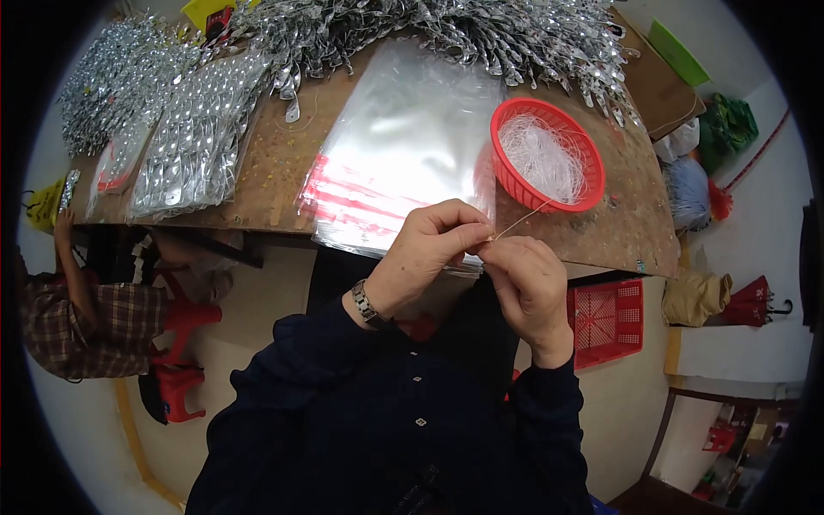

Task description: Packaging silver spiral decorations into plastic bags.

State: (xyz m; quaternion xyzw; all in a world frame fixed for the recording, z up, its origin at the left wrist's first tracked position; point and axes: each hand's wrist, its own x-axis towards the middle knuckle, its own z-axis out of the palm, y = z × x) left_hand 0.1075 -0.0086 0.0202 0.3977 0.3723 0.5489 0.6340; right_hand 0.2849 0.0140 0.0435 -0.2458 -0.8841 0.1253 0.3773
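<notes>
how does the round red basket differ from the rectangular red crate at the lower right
Shape: the round basket has a circular rim, while the crate is rectangular with corners.
Place: the round basket sits on the table; the crate is lower down, beyond the table's near edge.
Contents: the round basket holds a heap of white strands, while the crate's lattice bottom shows.
Both are red with openwork sides.
</notes>
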